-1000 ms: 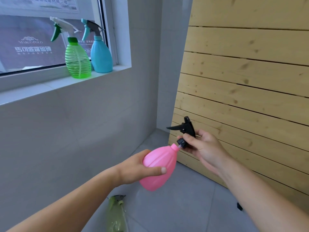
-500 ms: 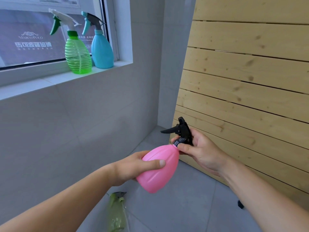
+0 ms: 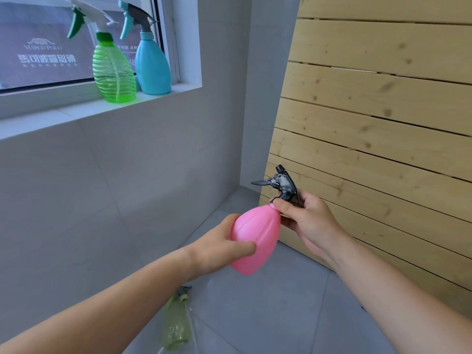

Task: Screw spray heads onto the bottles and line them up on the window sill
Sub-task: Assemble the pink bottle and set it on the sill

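And the right hand (image 3: 310, 222) is in tight at the neck, thumb and curled fingers pinching the collar of the black plastic trigger spray head (image 3: 284, 184); that head sits right on top of the pink pear-shaped plastic bottle (image 3: 255, 233), nozzle up, trigger lever jutting out to the left; whether the thread is fully home, I cannot tell. The left hand (image 3: 217, 249) wraps the lower belly of the pink bottle, thumb laid across the front, fingers curled round the back out of sight; the bottle hangs in mid-air between both hands, tilted, neck up and to the right.

Out from the pink bottle now: below it and a little left, well apart, a pale green translucent spray bottle (image 3: 176, 324) lies on its side on the grey tiled floor (image 3: 268, 307), head end pointing up toward the pink bottle. Just behind and to the right of the pink bottle stands a slatted panel of pale knotty wood (image 3: 383, 111), lower edge on the floor. Up and to the left of the pink bottle, well apart, the white window sill (image 3: 63, 112) carries two upright bottles with heads on: a bright green ribbed transparent bottle (image 3: 113, 72) with a white-and-green trigger, and just beside it, on the side nearer the pink bottle, a light blue opaque bottle (image 3: 153, 65) with a grey-and-teal trigger; touching or only close, I cannot tell. Behind those two, window glass (image 3: 38, 54) with pale lettering; under the sill, a grey tiled wall (image 3: 102, 187).
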`<action>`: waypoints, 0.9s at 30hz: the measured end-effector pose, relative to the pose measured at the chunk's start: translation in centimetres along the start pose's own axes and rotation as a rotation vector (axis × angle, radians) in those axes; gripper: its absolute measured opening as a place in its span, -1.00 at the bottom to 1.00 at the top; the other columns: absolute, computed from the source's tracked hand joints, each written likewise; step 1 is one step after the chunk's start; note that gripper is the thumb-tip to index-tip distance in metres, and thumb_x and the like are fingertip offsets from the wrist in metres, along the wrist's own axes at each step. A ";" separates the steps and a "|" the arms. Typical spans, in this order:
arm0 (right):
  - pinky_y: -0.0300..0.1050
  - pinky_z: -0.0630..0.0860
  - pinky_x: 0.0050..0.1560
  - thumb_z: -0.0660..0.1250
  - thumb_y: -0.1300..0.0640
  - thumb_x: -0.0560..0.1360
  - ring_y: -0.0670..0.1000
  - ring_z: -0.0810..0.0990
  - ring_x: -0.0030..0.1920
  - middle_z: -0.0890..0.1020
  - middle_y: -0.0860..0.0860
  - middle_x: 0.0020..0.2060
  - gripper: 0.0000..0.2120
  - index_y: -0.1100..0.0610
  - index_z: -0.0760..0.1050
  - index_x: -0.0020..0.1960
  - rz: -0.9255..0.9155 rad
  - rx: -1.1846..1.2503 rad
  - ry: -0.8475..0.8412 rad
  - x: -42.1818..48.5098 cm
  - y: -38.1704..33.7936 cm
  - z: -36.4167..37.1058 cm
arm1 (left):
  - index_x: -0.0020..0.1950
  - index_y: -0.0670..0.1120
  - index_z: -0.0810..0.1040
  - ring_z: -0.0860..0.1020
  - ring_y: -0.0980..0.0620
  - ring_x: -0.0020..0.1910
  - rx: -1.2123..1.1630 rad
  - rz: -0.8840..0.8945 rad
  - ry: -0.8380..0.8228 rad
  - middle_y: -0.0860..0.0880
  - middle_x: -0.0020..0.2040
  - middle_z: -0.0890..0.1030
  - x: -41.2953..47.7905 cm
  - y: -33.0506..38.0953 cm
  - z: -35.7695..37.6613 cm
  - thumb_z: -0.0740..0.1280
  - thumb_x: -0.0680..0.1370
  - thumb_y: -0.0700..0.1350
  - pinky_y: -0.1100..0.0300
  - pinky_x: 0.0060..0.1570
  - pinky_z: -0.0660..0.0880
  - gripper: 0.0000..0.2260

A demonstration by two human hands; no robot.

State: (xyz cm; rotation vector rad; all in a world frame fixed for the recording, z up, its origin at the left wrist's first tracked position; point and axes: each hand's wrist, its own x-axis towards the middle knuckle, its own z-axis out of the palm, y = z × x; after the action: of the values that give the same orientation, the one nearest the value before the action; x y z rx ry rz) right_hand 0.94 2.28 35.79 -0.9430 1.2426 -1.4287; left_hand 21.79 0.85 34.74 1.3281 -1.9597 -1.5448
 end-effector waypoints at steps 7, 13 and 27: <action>-0.08 0.58 -0.11 0.45 0.28 0.45 0.04 0.64 -0.21 0.65 0.09 -0.20 -0.91 0.17 0.56 -0.08 0.108 0.194 0.068 -0.2 0.6 1.1 | 0.32 0.07 0.36 0.34 -0.02 0.22 0.486 0.094 0.350 0.03 0.12 0.34 0.0 0.1 1.3 0.58 0.21 0.32 0.13 0.15 0.46 -0.20; -0.05 0.57 -0.10 0.48 0.27 0.43 0.04 0.60 -0.26 0.63 0.08 -0.28 -0.90 0.18 0.58 -0.09 0.127 0.256 0.110 -0.4 1.2 1.7 | 0.22 0.08 0.23 0.57 -0.01 0.07 0.339 0.099 0.280 0.10 0.10 0.49 -0.3 0.1 1.5 0.54 0.30 0.35 0.06 0.00 0.59 -0.28; 0.07 0.61 -0.18 0.44 0.17 0.49 0.13 0.60 -0.19 0.63 0.08 -0.22 -0.91 0.12 0.54 -0.08 0.237 0.266 0.122 -0.4 1.5 2.0 | 0.36 0.02 0.42 0.25 0.00 0.16 0.556 0.319 0.487 0.02 0.09 0.27 0.7 -0.7 2.0 0.55 0.26 0.28 0.15 0.17 0.45 -0.24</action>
State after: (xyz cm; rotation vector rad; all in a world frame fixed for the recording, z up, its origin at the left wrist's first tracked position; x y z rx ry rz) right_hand 3.19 2.22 34.69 -0.5175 1.1741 -1.4342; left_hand 20.33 1.48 33.20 1.3272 -2.1909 -0.4780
